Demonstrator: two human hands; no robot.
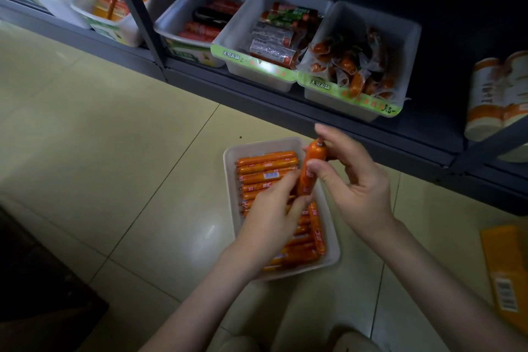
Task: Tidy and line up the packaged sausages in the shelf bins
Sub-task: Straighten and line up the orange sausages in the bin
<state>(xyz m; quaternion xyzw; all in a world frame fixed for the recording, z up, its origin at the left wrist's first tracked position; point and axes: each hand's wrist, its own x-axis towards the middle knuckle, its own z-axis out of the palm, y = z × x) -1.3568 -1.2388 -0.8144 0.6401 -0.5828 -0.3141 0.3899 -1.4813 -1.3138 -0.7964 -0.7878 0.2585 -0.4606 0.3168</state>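
Lining-up step: at frame centre my right hand (354, 188) and left hand (271, 214) pinch one sausage (313, 161); I judge it next needs laying parallel in the tray (257, 146).

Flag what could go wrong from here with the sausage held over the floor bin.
The orange plastic-wrapped sausage is tilted, pinched by the right hand with the left hand at its lower end; that grip could let it slip onto the tiled floor. Pushing it in may disturb the lined-up row of orange sausages in the white plastic bin.
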